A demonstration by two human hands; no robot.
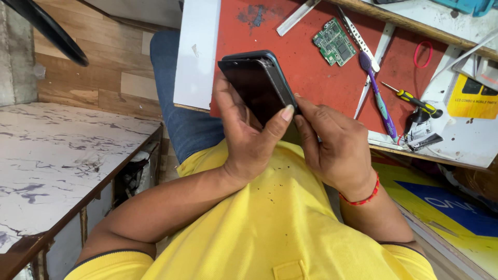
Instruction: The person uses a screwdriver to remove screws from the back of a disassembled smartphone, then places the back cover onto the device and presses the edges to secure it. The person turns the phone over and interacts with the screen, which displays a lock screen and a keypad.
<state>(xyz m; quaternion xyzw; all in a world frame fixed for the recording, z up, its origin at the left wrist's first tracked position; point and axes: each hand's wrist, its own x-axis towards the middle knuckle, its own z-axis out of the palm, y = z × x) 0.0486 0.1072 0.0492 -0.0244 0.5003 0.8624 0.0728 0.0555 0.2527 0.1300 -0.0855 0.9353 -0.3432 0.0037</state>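
Observation:
A dark smartphone (257,83) is held edge-up over the near edge of a red work mat (311,67). My left hand (246,140) cups it from below, with the thumb pressed against its lower right corner. My right hand (332,142) grips the phone's right edge with its fingertips; a red bead bracelet circles that wrist. The screen side looks lifted slightly from the frame along the top edge.
On the mat lie a green circuit board (334,42), a purple toothbrush (378,98), a yellow-handled screwdriver (415,101), a metal ruler (296,18) and a red rubber band (423,54). A white board (197,52) lies left of the mat. A marble-patterned counter (57,161) stands at left.

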